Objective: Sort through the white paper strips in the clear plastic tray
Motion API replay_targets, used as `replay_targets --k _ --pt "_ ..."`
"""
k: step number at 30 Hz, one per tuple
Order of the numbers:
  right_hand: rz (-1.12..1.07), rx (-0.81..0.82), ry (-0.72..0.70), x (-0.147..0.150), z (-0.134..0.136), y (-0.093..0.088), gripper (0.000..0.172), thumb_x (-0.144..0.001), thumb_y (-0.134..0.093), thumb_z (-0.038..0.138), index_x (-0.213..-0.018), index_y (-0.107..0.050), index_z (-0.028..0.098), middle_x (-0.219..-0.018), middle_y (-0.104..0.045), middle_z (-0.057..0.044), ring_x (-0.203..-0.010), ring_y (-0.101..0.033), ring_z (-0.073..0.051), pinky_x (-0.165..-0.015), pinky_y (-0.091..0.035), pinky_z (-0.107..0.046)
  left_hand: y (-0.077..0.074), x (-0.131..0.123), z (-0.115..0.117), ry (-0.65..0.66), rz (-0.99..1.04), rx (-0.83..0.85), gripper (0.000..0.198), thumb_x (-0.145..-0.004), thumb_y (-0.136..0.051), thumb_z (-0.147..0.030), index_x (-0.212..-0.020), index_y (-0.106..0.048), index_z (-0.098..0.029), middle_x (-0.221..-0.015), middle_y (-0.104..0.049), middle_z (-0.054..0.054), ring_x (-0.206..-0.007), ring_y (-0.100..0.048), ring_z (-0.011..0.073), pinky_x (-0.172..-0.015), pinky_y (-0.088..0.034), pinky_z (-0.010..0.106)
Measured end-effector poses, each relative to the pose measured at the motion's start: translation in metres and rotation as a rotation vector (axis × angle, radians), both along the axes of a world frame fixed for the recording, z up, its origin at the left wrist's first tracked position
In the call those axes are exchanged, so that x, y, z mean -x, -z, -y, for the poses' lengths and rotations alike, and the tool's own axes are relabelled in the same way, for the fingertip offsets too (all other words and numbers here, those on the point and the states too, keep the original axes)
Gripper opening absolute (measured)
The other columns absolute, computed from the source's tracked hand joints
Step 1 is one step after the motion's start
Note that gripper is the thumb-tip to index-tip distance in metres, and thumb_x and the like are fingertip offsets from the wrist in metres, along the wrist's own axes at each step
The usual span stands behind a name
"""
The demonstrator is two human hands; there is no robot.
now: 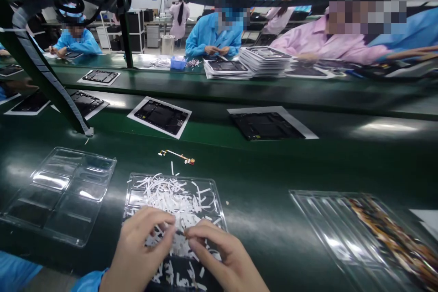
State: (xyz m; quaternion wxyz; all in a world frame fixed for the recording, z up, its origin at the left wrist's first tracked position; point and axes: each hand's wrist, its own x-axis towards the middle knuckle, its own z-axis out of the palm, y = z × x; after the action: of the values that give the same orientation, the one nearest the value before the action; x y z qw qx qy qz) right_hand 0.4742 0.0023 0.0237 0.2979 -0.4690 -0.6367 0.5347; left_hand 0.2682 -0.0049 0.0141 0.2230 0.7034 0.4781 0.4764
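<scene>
White paper strips (pixel 171 196) already heap the clear plastic tray (pixel 217 200) at lower centre, where my left hand (pixel 137 251) and right hand (pixel 222 255) meet, fingertips pinching a small piece between them, orange-tipped flex cable (pixel 178 155) lying beyond, seemingly midway.

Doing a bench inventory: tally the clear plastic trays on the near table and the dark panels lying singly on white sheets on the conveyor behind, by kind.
Clear plastic trays: 3 (empty tray, tray of white strips, tray of small parts)
Dark panels on white sheets: 6 ()
Total: 9
</scene>
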Motion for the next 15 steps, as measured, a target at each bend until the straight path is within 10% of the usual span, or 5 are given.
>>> replay_targets --k 15 --pt "0.055 -0.065 -0.039 0.003 0.002 -0.002 0.021 -0.101 -0.056 0.033 -0.094 -0.075 0.027 -0.092 -0.071 -0.003 -0.088 -0.067 -0.021 -0.080 -0.052 -0.032 0.007 -0.015 0.004 0.092 -0.051 0.032 0.023 -0.089 -0.062 -0.006 -0.103 -0.067 -0.023 -0.081 -0.073 0.000 -0.070 -0.069 0.0140 -0.067 -0.054 0.022"
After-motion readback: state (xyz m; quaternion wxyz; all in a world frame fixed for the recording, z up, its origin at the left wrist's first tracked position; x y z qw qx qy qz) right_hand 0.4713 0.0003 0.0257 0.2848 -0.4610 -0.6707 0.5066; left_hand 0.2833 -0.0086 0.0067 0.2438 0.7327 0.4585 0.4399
